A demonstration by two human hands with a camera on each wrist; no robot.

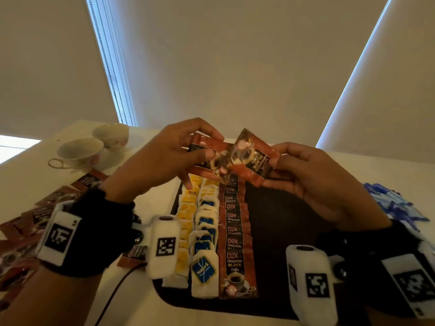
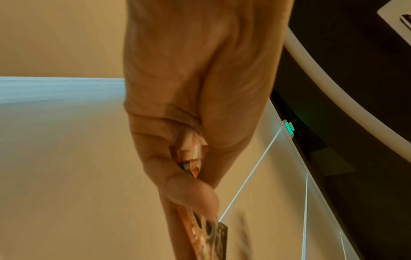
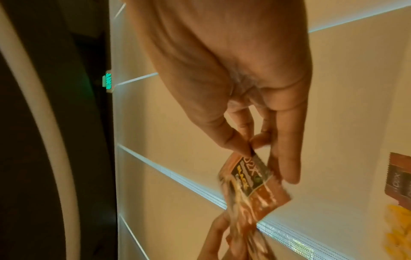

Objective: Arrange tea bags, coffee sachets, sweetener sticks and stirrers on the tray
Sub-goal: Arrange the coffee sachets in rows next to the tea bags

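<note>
Nearest me: the dark tray (image 1: 282, 231) on the white table (image 1: 146, 297), with its near rim at the bottom of the head view. Three rows are laid on its left part, running away from me: yellow tea bags (image 1: 186, 220) on the left, blue-label tea bags (image 1: 204, 260) in the middle, red D2X coffee sachets (image 1: 234, 243) on the right, overlapping like shingles. The rest of the tray surface to the right of those rows is bare dark.

Off the tray on the left, loose coffee sachets (image 1: 35, 217) are spread on the table. On the right, well apart from the tray, there's a heap of blue packets (image 1: 395, 205); I can't read what they are.

Above the far end of the tray I have both hands raised. My left hand (image 1: 164, 156) pinches a held sachet (image 1: 204, 151) between thumb and fingers, and the left wrist view shows that hand (image 2: 195, 109) closed on the packet edge. My right hand (image 1: 317, 177) pinches a second sachet (image 1: 254, 156) by its end; in the right wrist view thumb and forefinger (image 3: 231, 137) are clamped on the top edge of that sachet (image 3: 253, 184). The two sachets overlap in the middle, between the hands. The hands themselves are apart, not touching.

Farther back on the left: two pale teacups (image 1: 94, 147) on the table, side by side. Behind everything, roller blinds (image 1: 235, 55) with bright gaps.
</note>
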